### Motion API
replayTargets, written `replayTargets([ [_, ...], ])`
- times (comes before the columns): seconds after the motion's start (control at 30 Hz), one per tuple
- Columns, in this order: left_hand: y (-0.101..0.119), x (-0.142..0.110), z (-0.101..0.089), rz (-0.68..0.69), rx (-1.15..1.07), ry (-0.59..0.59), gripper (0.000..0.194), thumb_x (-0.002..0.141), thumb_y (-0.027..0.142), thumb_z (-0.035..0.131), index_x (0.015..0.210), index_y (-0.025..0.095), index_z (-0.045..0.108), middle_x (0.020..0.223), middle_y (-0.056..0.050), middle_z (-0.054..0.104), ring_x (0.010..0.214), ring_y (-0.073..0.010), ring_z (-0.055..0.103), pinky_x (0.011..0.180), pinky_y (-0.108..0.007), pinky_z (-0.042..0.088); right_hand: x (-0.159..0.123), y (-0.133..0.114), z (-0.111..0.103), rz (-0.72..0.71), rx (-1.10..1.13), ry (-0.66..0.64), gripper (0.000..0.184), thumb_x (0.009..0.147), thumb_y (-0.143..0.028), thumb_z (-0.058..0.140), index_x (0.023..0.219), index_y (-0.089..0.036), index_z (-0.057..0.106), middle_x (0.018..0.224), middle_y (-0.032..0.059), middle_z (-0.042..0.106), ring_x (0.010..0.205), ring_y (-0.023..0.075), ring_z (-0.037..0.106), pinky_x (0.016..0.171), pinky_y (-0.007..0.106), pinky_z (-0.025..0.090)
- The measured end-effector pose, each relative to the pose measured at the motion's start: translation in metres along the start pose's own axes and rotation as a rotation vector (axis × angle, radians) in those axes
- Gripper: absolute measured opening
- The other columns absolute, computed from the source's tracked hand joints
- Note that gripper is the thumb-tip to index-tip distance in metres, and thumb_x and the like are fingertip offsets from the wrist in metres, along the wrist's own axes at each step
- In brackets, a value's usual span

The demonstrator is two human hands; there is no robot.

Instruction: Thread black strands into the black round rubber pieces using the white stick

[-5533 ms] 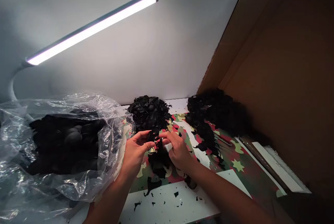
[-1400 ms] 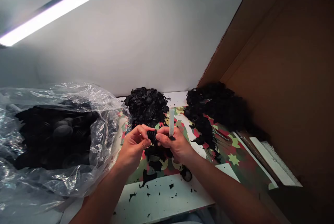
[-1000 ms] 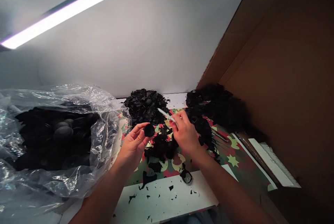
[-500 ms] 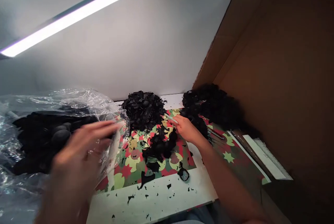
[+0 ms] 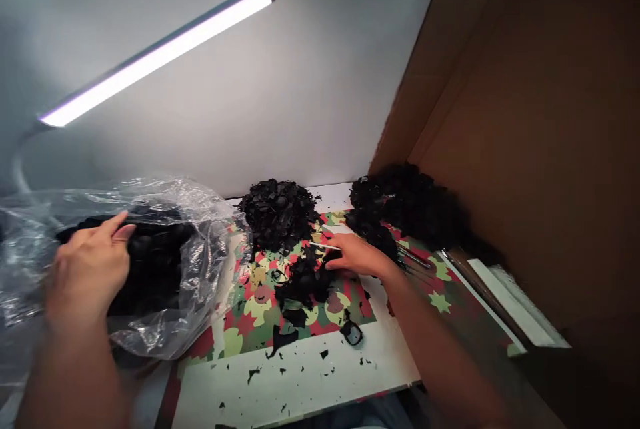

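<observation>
On the left, my left hand [image 5: 93, 259] is over the mouth of a clear plastic bag [image 5: 203, 269] filled with black pieces [image 5: 155, 262]. Its index finger and thumb show stretched out and slightly apart; the other fingers are mostly hidden. My right hand [image 5: 355, 256] is closed around a thin pale stick-like tool [image 5: 325, 246], whose tip points left. Under and beside that hand lies a small heap of black scraps [image 5: 305, 282]. Behind it rises a larger mound of black shreds [image 5: 280, 212]. A black ring-shaped piece [image 5: 353, 333] rests nearer to me.
A patterned sheet [image 5: 250, 339] covers part of the white work surface [image 5: 300, 396], which is dotted with black bits. More black material [image 5: 415, 206] is piled by the cardboard wall [image 5: 540, 149]. Metal tools [image 5: 414, 257] and a white strip [image 5: 517, 302] lie right. A lamp [image 5: 165, 52] glows above.
My left hand has moved left to the bag's mouth, and the bag has shifted shape around the black pieces. My right hand has lowered slightly, with the pale tool still in its fingers.
</observation>
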State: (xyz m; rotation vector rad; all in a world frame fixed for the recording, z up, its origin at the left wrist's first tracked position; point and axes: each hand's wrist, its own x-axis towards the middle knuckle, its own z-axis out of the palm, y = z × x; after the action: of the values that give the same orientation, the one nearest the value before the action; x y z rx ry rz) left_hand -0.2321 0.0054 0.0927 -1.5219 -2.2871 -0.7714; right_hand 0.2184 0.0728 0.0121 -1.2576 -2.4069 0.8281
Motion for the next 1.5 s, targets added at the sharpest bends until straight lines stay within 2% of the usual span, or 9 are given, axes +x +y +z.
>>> replayTargets([
  [0.2,0.007,0.002,-0.031,-0.047,0.121,0.151,0.051,0.098,0.043,0.041,0.134,0.013,0.062,0.106,-0.016,0.070,0.097,-0.0312,0.062,0.089,-0.041,0.048,0.001,0.002,-0.003,0.116,0.186,0.043,0.043,0.084,-0.056,0.067,0.064,-0.018,0.062,0.055,-0.0039,0.050,0.052,0.0124,0.040,0.051,0.025,0.026],
  [0.37,0.074,-0.049,-0.040,0.050,-0.342,0.176,0.035,0.098,0.040,0.049,0.121,0.023,0.069,0.116,-0.008,0.069,0.101,-0.0257,0.063,0.093,-0.038,0.048,0.006,-0.015,0.002,0.186,0.579,0.077,0.056,0.080,-0.072,0.059,0.062,-0.019,0.055,0.054,-0.0066,0.033,0.052,0.0100,0.028,0.052,0.025,0.022],
  [0.5,0.146,-0.107,0.001,0.125,-0.867,-0.492,0.035,0.081,0.040,0.074,0.111,0.023,0.072,0.098,-0.008,0.073,0.081,-0.0247,0.068,0.073,-0.033,0.053,0.011,-0.034,0.022,0.190,0.841,0.072,0.058,0.077,-0.077,0.061,0.069,-0.020,0.055,0.058,-0.0060,0.040,0.052,0.0101,0.035,0.051,0.024,0.029],
  [0.63,0.182,-0.130,0.052,-0.012,-1.149,-0.732,0.033,0.076,0.038,0.079,0.104,0.023,0.070,0.098,-0.008,0.072,0.076,-0.0227,0.068,0.066,-0.031,0.052,0.012,-0.043,0.036,0.143,0.850,0.092,0.061,0.072,-0.080,0.064,0.068,-0.020,0.052,0.060,-0.0054,0.045,0.054,0.0111,0.043,0.054,0.024,0.035],
  [0.87,0.177,-0.121,0.071,-0.220,-1.378,-0.717,0.034,0.080,0.041,0.076,0.106,0.020,0.074,0.116,-0.010,0.065,0.085,-0.0198,0.069,0.074,-0.031,0.058,0.013,-0.046,0.033,0.054,0.646,0.135,0.060,0.078,-0.076,0.062,0.071,-0.017,0.066,0.063,-0.0007,0.061,0.060,0.0137,0.052,0.058,0.025,0.037],
  [1.07,0.174,-0.128,0.075,-0.038,-1.335,-0.598,0.033,0.075,0.031,0.082,0.107,0.027,0.077,0.124,-0.009,0.062,0.114,-0.0262,0.061,0.087,-0.031,0.055,0.015,-0.052,0.046,0.082,0.620,0.239,0.060,0.081,-0.073,0.062,0.057,-0.018,0.061,0.057,-0.0002,0.059,0.056,0.0133,0.049,0.057,0.026,0.037],
  [1.27,0.170,-0.130,0.076,-0.224,-1.447,-0.752,0.043,0.080,0.034,0.078,0.121,0.025,0.067,0.101,-0.005,0.072,0.078,-0.0166,0.068,0.070,-0.027,0.053,0.007,-0.054,0.033,0.080,0.708,0.661,0.070,0.102,-0.063,0.024,0.081,-0.020,0.076,0.097,0.0078,0.071,0.080,0.0189,0.062,0.068,0.031,0.048],
  [1.37,0.170,-0.127,0.078,-0.354,-1.592,-0.824,0.037,0.079,0.037,0.079,0.110,0.020,0.070,0.087,-0.003,0.072,0.068,-0.0136,0.066,0.067,-0.025,0.051,0.000,-0.060,0.026,0.022,0.740,0.641,0.073,0.104,-0.059,0.015,0.088,-0.021,0.076,0.086,0.0072,0.070,0.076,0.0192,0.064,0.069,0.032,0.051],
  [1.5,0.171,-0.125,0.080,-0.550,-1.705,-0.884,0.044,0.065,0.035,0.090,0.100,0.016,0.073,0.080,-0.002,0.070,0.068,-0.0120,0.065,0.069,-0.024,0.052,-0.006,-0.071,0.029,-0.126,0.584,0.548,0.033,0.100,-0.047,0.049,0.104,-0.023,0.072,0.088,0.0056,0.074,0.084,0.0211,0.069,0.078,0.036,0.054],
])
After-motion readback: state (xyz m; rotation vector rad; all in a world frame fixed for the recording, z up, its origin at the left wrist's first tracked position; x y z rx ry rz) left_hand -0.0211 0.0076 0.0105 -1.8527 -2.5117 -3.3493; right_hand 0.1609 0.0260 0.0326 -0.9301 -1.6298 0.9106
